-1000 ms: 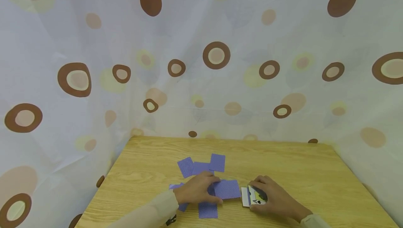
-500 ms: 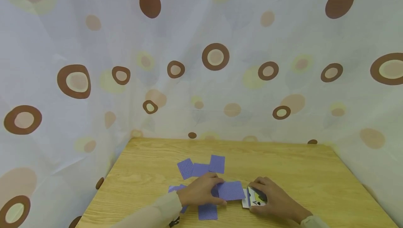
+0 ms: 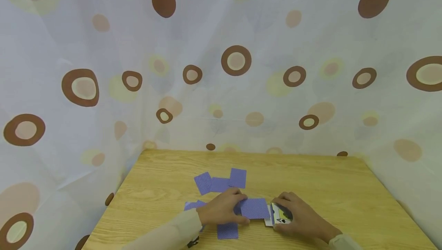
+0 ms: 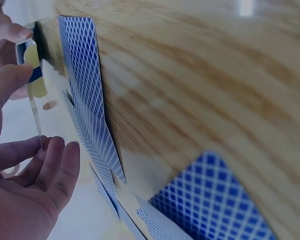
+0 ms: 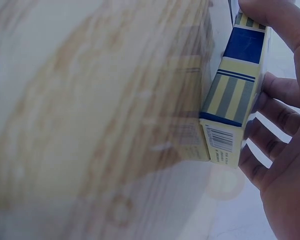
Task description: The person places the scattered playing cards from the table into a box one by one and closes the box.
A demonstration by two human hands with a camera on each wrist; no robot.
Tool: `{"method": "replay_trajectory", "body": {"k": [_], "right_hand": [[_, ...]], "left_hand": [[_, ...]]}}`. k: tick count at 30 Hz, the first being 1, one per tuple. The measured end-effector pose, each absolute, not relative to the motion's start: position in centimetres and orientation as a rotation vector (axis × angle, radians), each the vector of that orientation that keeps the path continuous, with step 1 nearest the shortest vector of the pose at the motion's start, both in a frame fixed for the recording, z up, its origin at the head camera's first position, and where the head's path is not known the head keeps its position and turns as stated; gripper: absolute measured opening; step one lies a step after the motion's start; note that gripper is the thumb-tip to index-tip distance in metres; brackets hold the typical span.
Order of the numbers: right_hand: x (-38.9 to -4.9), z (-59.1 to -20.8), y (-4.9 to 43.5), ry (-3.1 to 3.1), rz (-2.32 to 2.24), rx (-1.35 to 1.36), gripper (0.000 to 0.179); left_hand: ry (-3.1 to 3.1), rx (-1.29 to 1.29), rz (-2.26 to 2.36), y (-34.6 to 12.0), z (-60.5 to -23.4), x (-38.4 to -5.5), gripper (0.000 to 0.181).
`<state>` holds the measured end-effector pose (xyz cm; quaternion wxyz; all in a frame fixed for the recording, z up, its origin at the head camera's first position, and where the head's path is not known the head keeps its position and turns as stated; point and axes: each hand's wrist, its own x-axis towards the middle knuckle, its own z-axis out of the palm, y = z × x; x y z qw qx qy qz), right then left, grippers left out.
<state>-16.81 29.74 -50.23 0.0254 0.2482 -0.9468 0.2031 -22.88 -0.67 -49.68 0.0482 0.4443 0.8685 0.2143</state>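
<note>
My left hand (image 3: 222,208) pinches a blue-backed playing card (image 3: 254,208) between thumb and fingers; whether more cards lie under it I cannot tell. Seen nearly edge-on in the left wrist view, the card (image 4: 36,120) spans from thumb to fingertips. On the right, my right hand (image 3: 304,217) grips a card box (image 3: 283,216) with an ace printed on its face. Its white flap (image 3: 268,220) points left, partly covered by the held card's right end. In the right wrist view, the striped side of the box (image 5: 230,90) and a barcode show, with the fingers curled round it.
Several blue-backed cards lie face down on the wooden table (image 3: 165,181): a group behind the left hand, including one card (image 3: 238,178), another (image 3: 228,231) in front, and more (image 3: 194,205) partly under the left forearm. A patterned curtain (image 3: 221,88) hangs around the table.
My left hand has carried the card a short way right, so its end now overlaps the box's white flap. The right hand and the box have stayed about where they were.
</note>
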Motion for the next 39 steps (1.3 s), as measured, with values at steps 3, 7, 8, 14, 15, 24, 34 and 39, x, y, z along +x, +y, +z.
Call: {"method": "replay_trajectory", "body": {"k": [3,7,8,14,15,24,34,39], "right_hand": [[-16.9,-50.3,29.8,-2.914,0.628,0.776,0.073],[-16.9,-50.7,29.9,-2.890,0.631,0.800,0.072],[-16.9,-50.8,30.0,-2.887,0.629,0.805,0.072],[-17.1,-50.9,30.0,-2.878,0.617,0.813,0.072],[-17.2,-50.9,30.0,-2.876,0.614,0.813,0.072],[-17.1,-51.1,30.0,-2.871,0.611,0.807,0.071],[-17.1,-50.8,30.0,-2.866,0.639,0.819,0.069],[-17.1,-50.9,30.1,-2.860,0.634,0.825,0.069]], "left_hand": [[2.652,1.375,0.648,-0.5,-49.9,-23.0,0.075],[2.657,1.396,0.636,-0.1,-50.1,-23.0,0.075],[2.660,1.397,0.631,-0.1,-50.1,-22.9,0.075],[2.676,1.409,0.605,0.3,-49.9,-22.7,0.075],[2.679,1.409,0.600,0.3,-49.9,-22.7,0.075],[2.675,1.392,0.578,0.8,-49.7,-22.3,0.076],[2.654,1.392,0.591,0.8,-50.2,-22.5,0.075],[2.632,1.412,0.594,0.7,-50.2,-22.5,0.072]]}}
